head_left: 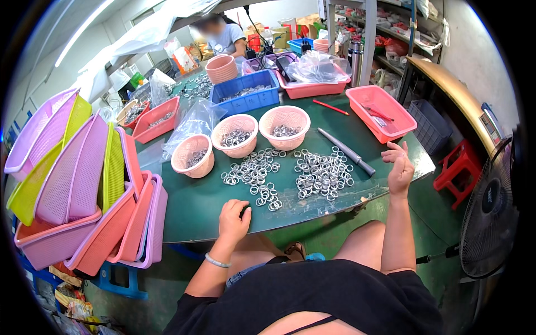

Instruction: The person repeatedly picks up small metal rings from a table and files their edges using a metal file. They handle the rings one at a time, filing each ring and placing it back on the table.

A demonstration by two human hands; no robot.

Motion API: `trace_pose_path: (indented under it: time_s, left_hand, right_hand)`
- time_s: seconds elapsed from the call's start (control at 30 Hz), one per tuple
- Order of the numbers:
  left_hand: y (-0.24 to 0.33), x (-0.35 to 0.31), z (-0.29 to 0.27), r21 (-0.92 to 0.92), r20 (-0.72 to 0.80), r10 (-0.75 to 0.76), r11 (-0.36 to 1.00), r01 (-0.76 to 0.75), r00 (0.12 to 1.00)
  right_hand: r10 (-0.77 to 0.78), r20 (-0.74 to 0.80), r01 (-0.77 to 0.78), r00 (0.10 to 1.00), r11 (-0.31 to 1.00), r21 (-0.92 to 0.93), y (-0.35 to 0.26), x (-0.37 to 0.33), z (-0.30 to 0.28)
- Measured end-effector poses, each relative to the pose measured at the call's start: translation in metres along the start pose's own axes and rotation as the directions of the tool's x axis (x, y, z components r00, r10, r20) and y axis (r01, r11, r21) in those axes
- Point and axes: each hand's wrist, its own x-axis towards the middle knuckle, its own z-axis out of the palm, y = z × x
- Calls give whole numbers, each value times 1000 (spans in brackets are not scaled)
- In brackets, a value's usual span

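Pinch by the rim the metal rings (322, 175), likely light, stiff and slippery, heaped loosely on the green tabletop (190, 209), with left grip (233, 221) curled near the front edge, right grip (400, 172) raised half-curled, impossible to tell if pinching anything.

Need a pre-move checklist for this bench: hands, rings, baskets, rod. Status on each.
1. Right hand off the grey tapered rod: ok, raised beside it.
2. Left hand empty: cannot tell, something small and dark shows at its fingers.
3. Three pink round baskets upright: ok, rings in each.
4. Green table free of loose rings: not ok, heaps lie before the baskets.
5. Loose rings back from the front edge: ok.
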Motion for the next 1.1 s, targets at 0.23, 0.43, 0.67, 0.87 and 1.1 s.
trace_pose_path:
  time_s: [0.23, 0.43, 0.67, 0.87, 1.1]
  left_hand:
    - [1, 0, 1, -5, -6, 0, 1000, 0, 1000]
    - [0, 1, 0, 4, -6, 19, 1000, -19, 1000]
    - [1, 2, 0, -4, -11, 26, 1000, -26, 1000]
    - [-1, 0, 1, -10, -16, 12, 1000, -12, 1000]
    - [-2, -3, -1, -20, 31, -22, 1000, 22, 999]
  right_hand:
    - [-28, 11, 29, 1000, 1000, -6, -7, 1, -6]
    - [54, -43, -55, 998, 998, -23, -10, -3, -2]
    - [165, -40, -165, 986, 986, 9, 18, -15, -8]
    - [319, -125, -320, 939, 947, 12, 21, -23, -3]
    - [394, 129, -372, 910, 914, -163, 40, -32, 7]
